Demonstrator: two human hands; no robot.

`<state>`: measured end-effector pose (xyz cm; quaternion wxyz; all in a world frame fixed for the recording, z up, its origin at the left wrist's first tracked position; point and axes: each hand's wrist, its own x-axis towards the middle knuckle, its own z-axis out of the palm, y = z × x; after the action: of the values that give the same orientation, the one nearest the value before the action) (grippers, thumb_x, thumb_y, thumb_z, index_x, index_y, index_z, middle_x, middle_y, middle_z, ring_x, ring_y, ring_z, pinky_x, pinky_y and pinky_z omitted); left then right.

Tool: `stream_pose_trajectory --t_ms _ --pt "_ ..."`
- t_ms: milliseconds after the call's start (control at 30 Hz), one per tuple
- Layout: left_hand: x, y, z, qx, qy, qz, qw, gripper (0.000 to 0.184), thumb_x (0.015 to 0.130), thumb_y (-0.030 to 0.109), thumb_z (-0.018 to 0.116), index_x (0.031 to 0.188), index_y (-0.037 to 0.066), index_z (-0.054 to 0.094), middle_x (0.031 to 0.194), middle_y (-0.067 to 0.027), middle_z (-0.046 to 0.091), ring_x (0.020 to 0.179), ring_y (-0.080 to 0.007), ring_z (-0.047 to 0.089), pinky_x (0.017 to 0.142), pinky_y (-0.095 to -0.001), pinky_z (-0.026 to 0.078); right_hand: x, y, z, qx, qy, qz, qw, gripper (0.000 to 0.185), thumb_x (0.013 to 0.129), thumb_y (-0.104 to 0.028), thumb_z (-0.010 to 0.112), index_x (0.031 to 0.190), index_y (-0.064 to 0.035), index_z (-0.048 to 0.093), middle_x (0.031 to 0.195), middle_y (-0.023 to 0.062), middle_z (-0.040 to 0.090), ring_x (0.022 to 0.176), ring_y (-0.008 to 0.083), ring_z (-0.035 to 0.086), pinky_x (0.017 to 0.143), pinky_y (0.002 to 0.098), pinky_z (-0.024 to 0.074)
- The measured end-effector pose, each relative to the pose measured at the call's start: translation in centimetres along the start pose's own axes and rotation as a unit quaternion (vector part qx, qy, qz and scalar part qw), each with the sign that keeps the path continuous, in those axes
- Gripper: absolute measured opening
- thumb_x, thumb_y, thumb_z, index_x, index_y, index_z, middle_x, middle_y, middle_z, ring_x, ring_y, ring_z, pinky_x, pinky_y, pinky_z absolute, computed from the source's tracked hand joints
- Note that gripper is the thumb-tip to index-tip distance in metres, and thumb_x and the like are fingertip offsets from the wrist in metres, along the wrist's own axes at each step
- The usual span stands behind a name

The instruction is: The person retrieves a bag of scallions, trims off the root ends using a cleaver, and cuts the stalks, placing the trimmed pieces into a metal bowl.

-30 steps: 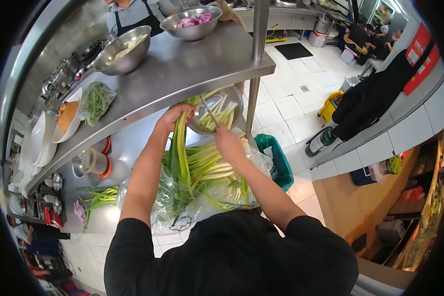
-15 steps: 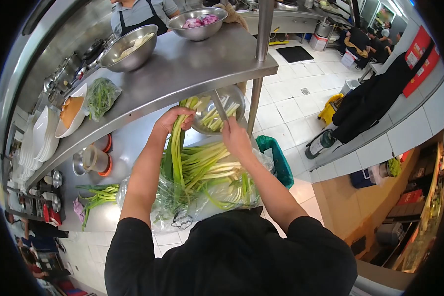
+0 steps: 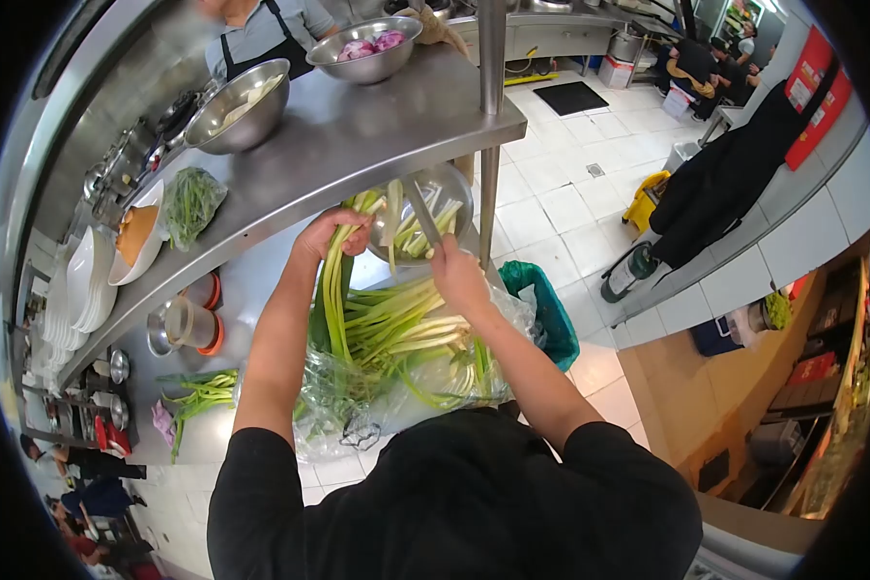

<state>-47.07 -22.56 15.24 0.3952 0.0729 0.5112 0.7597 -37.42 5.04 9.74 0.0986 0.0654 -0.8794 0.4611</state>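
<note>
A pale stalk now hangs lower over the bowl, at upper center. Left of it, the left hand clenches green onions; the right hand has its grip wrapped around the knife.

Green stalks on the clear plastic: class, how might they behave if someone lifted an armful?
The stalks would probably droop at their ends, being long and thin. They appear to lie loose, so some may slip from the grip. The plastic looks thin and crumpled, so it could drag along with them.
</note>
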Motion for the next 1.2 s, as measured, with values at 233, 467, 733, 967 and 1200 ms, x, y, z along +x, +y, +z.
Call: stream_pose_trajectory --t_ms 233,467,733,967,1200 --pt "-0.9 0.5 -0.9 -0.036 0.014 0.017 0.999 0.021 0.096 0.022 0.064 0.089 0.005 0.056 0.06 -0.0027 0.048 0.045 -0.0114 0.043 0.045 -0.0258 0.034 -3.6 2.9 -5.8 -0.116 -0.002 -0.078 0.99 0.02 0.099 -0.026 0.06 0.105 -0.0065 0.057 0.08 0.022 0.069 0.073 0.0435 0.069 0.063 0.0546 0.0549" --pt "-0.9 0.9 0.4 0.01 0.055 -0.011 0.998 0.024 0.097 0.026 0.064 0.091 0.004 0.057 0.062 -0.0038 0.051 0.047 -0.0125 0.046 0.046 -0.0259 0.035 -2.4 3.1 -8.1 -0.356 0.091 -0.249 0.896 0.028 0.081 -0.015 0.068 0.107 -0.0067 0.062 0.087 0.0033 0.064 0.083 0.0196 0.065 0.075 0.0322 0.0525" --pt "-1.5 1.7 4.0 0.123 0.163 -0.078 0.976 0.021 0.091 0.02 0.073 0.089 0.002 0.063 0.065 -0.007 0.058 0.047 -0.0137 0.052 0.043 -0.0269 0.044 0.6 1.2 -6.3 -0.373 0.129 -0.309 0.865 0.024 0.079 -0.013 0.065 0.102 -0.0083 0.059 0.086 0.0028 0.062 0.08 0.0185 0.063 0.071 0.032 0.0505" --pt "-1.7 1.1 3.5 0.166 0.185 -0.104 0.963 0.022 0.088 0.02 0.076 0.086 0.002 0.063 0.065 -0.0071 0.06 0.045 -0.0142 0.054 0.041 -0.0272 0.044 1.7 -0.5 -5.1 -0.333 0.096 -0.2 0.917 0.02 0.083 -0.009 0.064 0.102 -0.0074 0.059 0.087 0.0082 0.067 0.086 0.0257 0.069 0.073 0.0389 0.056" --pt "-3.2 1.2 5.2 0.262 0.225 0.008 0.938 0.021 0.088 0.019 0.076 0.093 0.002 0.064 0.072 -0.0066 0.064 0.054 -0.0161 0.06 0.05 -0.0312 0.05 2.2 -1.4 -6.0 -0.221 -0.065 0.01 0.973 0.035 0.087 -0.026 0.074 0.111 -0.0042 0.061 0.093 0.0203 0.073 0.088 0.0411 0.071 0.075 0.0519 0.0575"
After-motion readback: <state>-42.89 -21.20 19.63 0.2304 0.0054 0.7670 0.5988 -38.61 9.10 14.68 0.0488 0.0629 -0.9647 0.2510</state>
